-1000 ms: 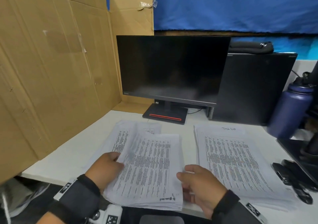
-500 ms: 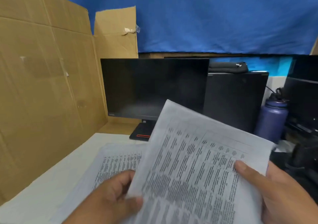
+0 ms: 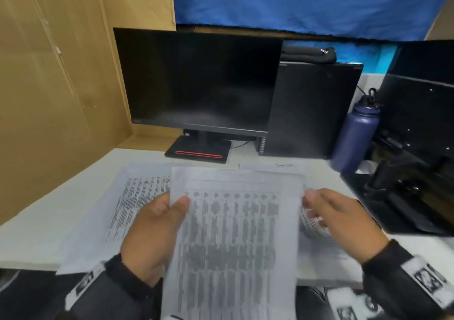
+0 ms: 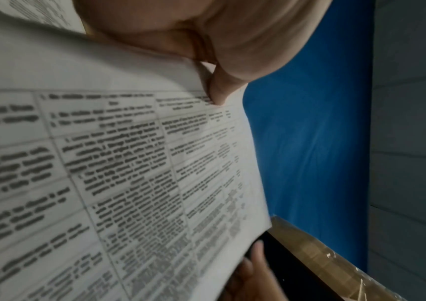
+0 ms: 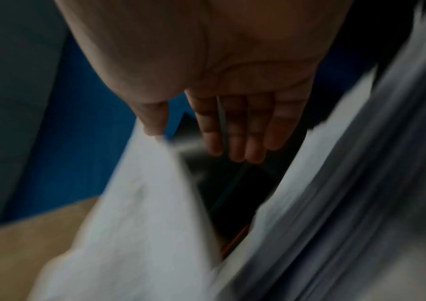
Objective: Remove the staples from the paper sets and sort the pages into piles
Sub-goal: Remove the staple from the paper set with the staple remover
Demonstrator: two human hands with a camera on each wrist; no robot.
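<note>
Holding a printed paper set (image 3: pixel 233 241) up off the desk (image 3: pixel 44 221) with my left hand (image 3: pixel 152 233), thumb on the front face at the left edge, fingers behind. Thin white sheets, dense black table text in ruled cells, slightly curled where the thumb (image 4: pixel 216 89) presses; print is blurred, can't read it, and I can't make out a staple. My right hand (image 3: pixel 344 223) sits just beside the set's right edge, fingers straight and together, gripping nothing; in the right wrist view the fingers (image 5: pixel 235 130) are extended flat and the thumb tip looks to be at the top edge of a sheet, too blurred to confirm contact.

Two paper piles lie flat under the set: left pile (image 3: pixel 127 201) fanned a bit, right pile (image 3: pixel 317 236) mostly hidden by my right hand, with a handwritten sheet (image 3: pixel 272 166) at its far end.

Desk is matte white, flat. Behind it: dark monitor (image 3: pixel 196 78) on a black base with a red stripe (image 3: pixel 198 154), a black computer case (image 3: pixel 312 108) beside it, a soft black pouch (image 3: pixel 307 54) on top. Purple metal bottle (image 3: pixel 356 135) to the right, then black equipment (image 3: pixel 415 157). Brown corrugated cardboard (image 3: pixel 56 73) walls off the left, blue cloth (image 3: pixel 307 2) hangs across the back.
</note>
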